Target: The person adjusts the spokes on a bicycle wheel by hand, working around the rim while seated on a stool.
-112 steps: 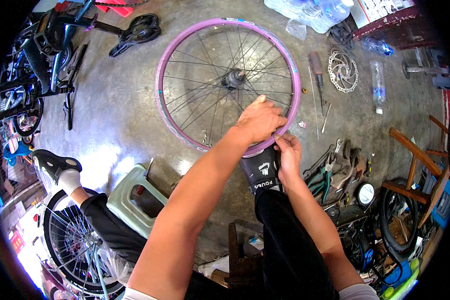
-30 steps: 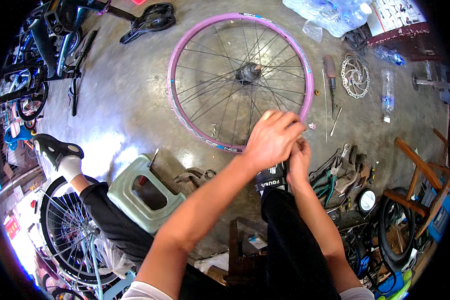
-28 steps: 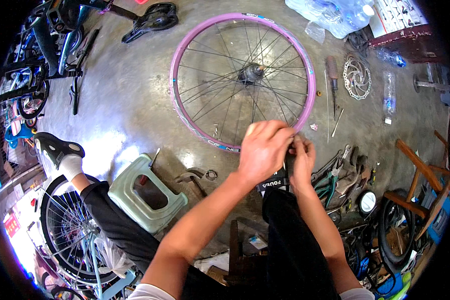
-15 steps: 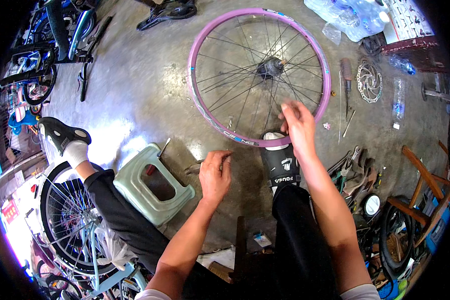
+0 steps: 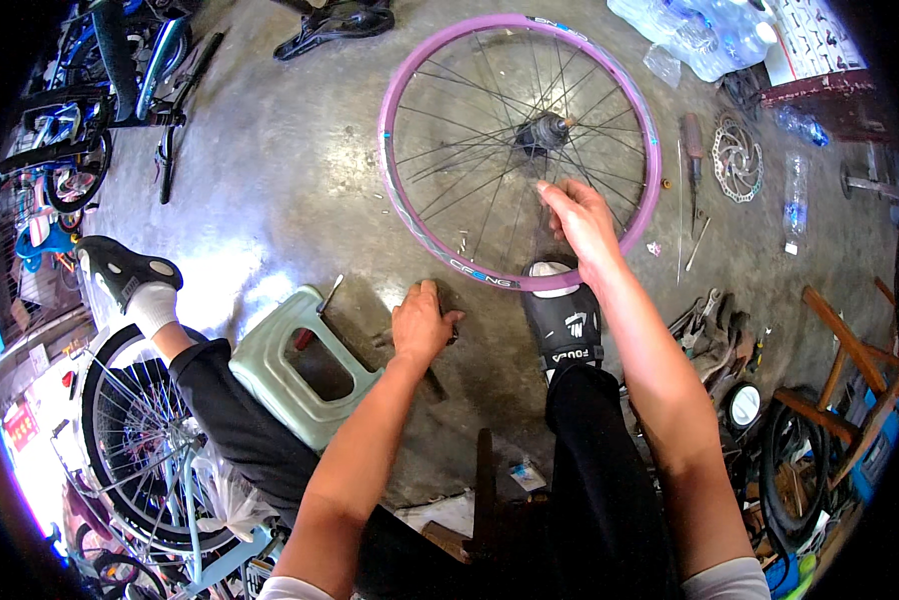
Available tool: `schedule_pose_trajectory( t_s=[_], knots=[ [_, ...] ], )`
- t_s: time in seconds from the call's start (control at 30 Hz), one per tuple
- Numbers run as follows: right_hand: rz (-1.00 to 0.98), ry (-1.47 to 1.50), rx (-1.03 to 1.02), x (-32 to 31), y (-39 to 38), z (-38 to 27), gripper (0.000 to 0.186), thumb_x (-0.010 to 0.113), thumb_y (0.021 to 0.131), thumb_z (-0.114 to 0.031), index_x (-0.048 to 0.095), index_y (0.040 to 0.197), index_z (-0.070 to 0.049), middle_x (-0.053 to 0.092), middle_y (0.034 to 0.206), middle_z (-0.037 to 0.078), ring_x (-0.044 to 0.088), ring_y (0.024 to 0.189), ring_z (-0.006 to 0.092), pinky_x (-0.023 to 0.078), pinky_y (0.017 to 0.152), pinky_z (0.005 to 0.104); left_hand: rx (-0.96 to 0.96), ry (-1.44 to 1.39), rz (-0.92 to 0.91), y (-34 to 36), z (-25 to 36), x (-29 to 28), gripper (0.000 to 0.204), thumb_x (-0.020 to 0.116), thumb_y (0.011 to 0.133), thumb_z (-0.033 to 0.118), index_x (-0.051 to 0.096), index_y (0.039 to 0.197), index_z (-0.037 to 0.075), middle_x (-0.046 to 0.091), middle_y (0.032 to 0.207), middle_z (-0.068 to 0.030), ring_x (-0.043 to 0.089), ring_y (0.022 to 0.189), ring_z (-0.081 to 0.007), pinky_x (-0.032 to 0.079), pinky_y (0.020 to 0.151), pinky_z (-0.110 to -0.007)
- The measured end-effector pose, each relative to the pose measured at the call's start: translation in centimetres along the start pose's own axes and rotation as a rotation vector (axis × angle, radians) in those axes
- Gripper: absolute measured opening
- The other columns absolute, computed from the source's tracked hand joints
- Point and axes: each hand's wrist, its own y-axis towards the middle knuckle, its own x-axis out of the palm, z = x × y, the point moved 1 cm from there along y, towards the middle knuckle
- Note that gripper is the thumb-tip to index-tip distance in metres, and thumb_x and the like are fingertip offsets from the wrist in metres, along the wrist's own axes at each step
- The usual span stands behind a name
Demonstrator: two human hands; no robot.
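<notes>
Wheel [image 5: 520, 150] flat on floor, rim against shoe [image 5: 565, 320]. Left hand [image 5: 422, 325] has left the rim, now closed on a small tool by stool [image 5: 300, 365]. Right hand [image 5: 580, 222] open, fingers on spokes: tool change underway.

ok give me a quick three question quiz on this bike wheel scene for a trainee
1. True or false: the right hand rests on the spokes of the pink-rimmed wheel.
2. What is the left hand doing? A) gripping the rim B) reaching down to dark tools on the floor beside the green stool C) holding a bottle
3. Fill in: the wheel's near edge lies at the toe of the black ____.

Key: 1 true; 2 B; 3 shoe
</notes>
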Motion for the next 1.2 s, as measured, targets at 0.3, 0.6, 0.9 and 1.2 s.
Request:
schedule_pose_trajectory(
  t_s=[0.3,0.6,0.9,1.2],
  knots=[
    [-0.12,0.246,0.073,0.6,-1.9,1.1,0.025,0.069,0.099,-0.031,0.063,0.108,-0.008,0.059,0.08,-0.002,0.061,0.068,0.0107,0.048,0.062,0.0272,-0.071,0.109,-0.111,1.0,1.3,-0.6,0.063,0.089,0.079,0.038,0.056,0.118,0.001,0.067,0.119,-0.0233,0.068,0.11,-0.0421,0.055,0.092,-0.051],
    [-0.114,0.482,0.081,0.7,1.1,-0.5,0.033,0.069,0.098,-0.022,0.066,0.127,-0.006,0.063,0.084,0.0,0.062,0.067,0.0113,0.05,0.058,0.0282,-0.108,0.168,-0.171,1.7,1.7,-0.8,0.067,0.089,0.078,0.043,0.058,0.12,0.001,0.068,0.121,-0.0234,0.069,0.112,-0.0408,0.056,0.094,-0.049],
    [-0.165,0.818,0.184,1.5,2.0,0.3,0.032,0.07,0.099,-0.023,0.065,0.13,-0.018,0.06,0.08,-0.002,0.058,0.067,0.0127,0.047,0.062,0.0289,-0.117,0.188,-0.203,2.1,2.1,-1.3,0.068,0.088,0.078,0.045,0.059,0.121,0.001,0.07,0.119,-0.0229,0.07,0.112,-0.04,0.057,0.093,-0.048],
    [-0.316,0.814,0.185,2.5,2.8,-0.4,0.026,0.067,0.1,-0.02,0.065,0.126,-0.018,0.052,0.077,-0.004,0.045,0.064,0.009,0.036,0.057,0.0255,-0.137,0.187,-0.215,2.1,2.5,-1.7,0.066,0.089,0.077,0.044,0.06,0.118,0.001,0.073,0.117,-0.0229,0.071,0.111,-0.0391,0.057,0.094,-0.048]
  ],
)
